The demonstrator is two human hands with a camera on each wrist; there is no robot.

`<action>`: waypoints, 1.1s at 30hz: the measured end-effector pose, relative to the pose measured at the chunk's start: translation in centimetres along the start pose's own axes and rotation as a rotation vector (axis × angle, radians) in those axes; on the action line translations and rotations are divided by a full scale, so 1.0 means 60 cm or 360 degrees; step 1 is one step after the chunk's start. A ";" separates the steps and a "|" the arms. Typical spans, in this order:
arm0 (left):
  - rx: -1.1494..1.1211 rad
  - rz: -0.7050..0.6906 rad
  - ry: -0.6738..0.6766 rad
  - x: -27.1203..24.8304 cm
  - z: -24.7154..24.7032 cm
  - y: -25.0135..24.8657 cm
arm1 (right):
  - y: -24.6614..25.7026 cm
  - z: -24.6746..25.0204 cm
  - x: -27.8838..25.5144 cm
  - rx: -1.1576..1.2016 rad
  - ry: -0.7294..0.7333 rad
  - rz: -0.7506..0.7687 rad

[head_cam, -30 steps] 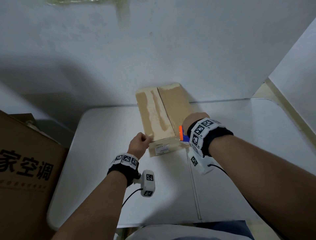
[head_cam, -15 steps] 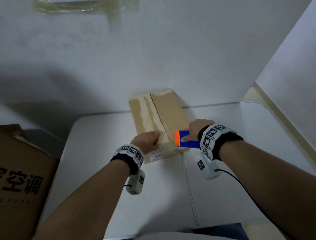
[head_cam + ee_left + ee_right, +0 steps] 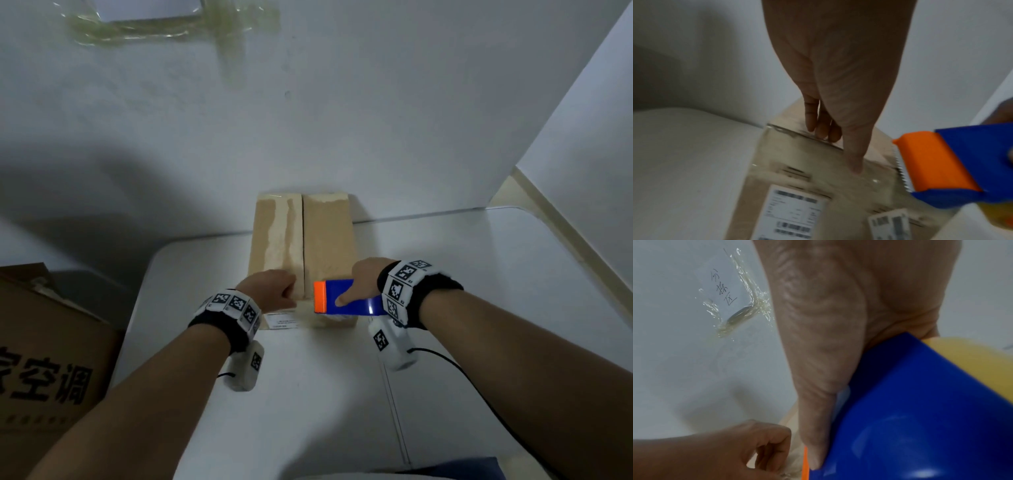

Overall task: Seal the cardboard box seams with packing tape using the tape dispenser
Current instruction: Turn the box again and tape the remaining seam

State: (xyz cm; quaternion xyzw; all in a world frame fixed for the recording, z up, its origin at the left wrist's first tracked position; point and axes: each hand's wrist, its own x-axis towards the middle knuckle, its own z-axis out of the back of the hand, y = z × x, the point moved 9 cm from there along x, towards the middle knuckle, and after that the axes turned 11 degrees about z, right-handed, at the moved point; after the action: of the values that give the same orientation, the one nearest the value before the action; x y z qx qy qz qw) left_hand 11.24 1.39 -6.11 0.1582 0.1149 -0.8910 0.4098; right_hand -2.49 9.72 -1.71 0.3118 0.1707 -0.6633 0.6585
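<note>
Cardboard box [image 3: 322,240] lies on the white table [image 3: 479,274], long axis pointing away from the person, far end close to the wall [image 3: 342,120]. Centre seam [image 3: 303,240] between the 2 top flaps is dark, with no tape visible across it in the head view. The left flap carries pale torn streaks. A white shipping label [image 3: 791,211] sits on the near end face, with a smaller label [image 3: 890,222] beside it; print is too blurred to read.

Left hand [image 3: 270,291] rests on the near left corner of the box: fingers [image 3: 822,129] curled down onto the top edge, thumb [image 3: 854,159] reaching over onto the near face. It presses on the box rather than closing round it.

Right hand [image 3: 364,281] grips the tape dispenser [image 3: 346,298], thumb [image 3: 816,443] flat along its blue body. The dispenser is at the near right part of the box top, orange toothed cutter [image 3: 929,162] pointing left toward the left hand, just beside the seam. The yellowish tape roll [image 3: 972,363] shows behind the blue housing. Cannot tell whether tape is drawn out onto the box.

A large brown carton [image 3: 44,359] with printed characters stands left of the table. A paper note [image 3: 723,288] is taped to the wall.
</note>
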 end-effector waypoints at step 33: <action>0.0111 0.0019 0.0227 0.043 -0.022 -0.050 | -0.099 -0.034 -0.059 0.0028 -0.0138 -0.0039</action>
State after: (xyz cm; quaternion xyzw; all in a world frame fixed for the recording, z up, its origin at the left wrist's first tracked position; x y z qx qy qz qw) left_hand 7.60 1.94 -8.04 0.2362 0.1118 -0.8784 0.4001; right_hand -8.16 14.18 -2.04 0.2865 0.1399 -0.6858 0.6542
